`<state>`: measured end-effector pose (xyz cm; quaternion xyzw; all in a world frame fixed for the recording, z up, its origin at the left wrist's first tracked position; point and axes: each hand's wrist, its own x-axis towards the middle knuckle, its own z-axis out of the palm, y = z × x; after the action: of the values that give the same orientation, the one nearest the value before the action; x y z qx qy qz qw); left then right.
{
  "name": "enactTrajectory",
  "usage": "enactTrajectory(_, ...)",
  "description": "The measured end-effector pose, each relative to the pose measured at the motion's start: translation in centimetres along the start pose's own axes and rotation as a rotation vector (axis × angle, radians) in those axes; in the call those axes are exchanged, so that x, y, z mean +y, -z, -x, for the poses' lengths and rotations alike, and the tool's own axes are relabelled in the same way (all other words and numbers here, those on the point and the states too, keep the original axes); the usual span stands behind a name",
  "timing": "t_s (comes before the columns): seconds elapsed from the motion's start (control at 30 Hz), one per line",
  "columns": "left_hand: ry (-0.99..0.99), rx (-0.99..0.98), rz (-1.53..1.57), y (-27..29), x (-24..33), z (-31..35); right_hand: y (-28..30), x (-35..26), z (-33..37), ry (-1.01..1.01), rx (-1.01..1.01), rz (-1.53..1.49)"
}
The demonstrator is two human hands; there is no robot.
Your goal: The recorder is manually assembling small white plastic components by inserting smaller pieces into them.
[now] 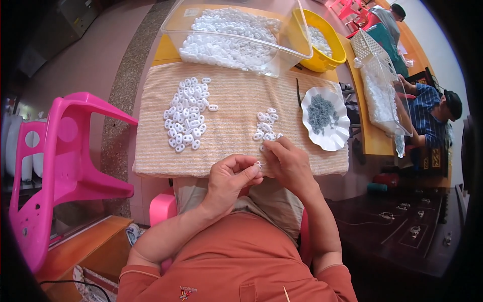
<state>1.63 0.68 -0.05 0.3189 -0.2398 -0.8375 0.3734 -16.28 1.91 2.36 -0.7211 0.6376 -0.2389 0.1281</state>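
Note:
My left hand (pixel 231 178) pinches a small white oval plastic piece (pixel 258 164) between thumb and forefinger, just past the cloth's near edge. Close beside it, my right hand (pixel 290 162) has its fingertips pressed together; a thin, pale line shows between the hands, but what the right fingers grip is unclear. Beyond the right hand lies a small group of white two-holed oval pieces (pixel 266 124). A larger heap of the same pieces (pixel 187 111) spreads over the left of the striped beige cloth (pixel 231 108). Small grey bits (pixel 322 113) sit on a white scalloped plate (pixel 336 143) at right.
A clear plastic bin (pixel 285 50) of white pieces stands at the back, next to a yellow basin (pixel 338 55). A thin black strip (pixel 298 93) lies near the plate. Left is a pink chair (pixel 58 151). At another table, a person (pixel 427 110) works beside a clear bin (pixel 380 98).

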Motion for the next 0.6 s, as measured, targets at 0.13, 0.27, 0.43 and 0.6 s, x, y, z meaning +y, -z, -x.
enactTrajectory(0.13,0.0,0.019,0.016,-0.12,0.27,0.04,0.04,-0.09,-0.43,-0.004,-0.038,0.057)
enactTrajectory(0.27,0.0,0.022,0.003,-0.12,0.39,0.02,-0.04,0.11,-0.46,0.01,-0.02,0.02)
enactTrajectory(0.43,-0.007,0.03,0.019,-0.15,0.36,0.04,0.14,0.36,-0.27,0.041,-0.059,0.002)
enactTrajectory(0.6,-0.008,0.034,0.016,-0.11,0.45,0.04,0.36,0.1,-0.09,0.052,-0.034,-0.014)
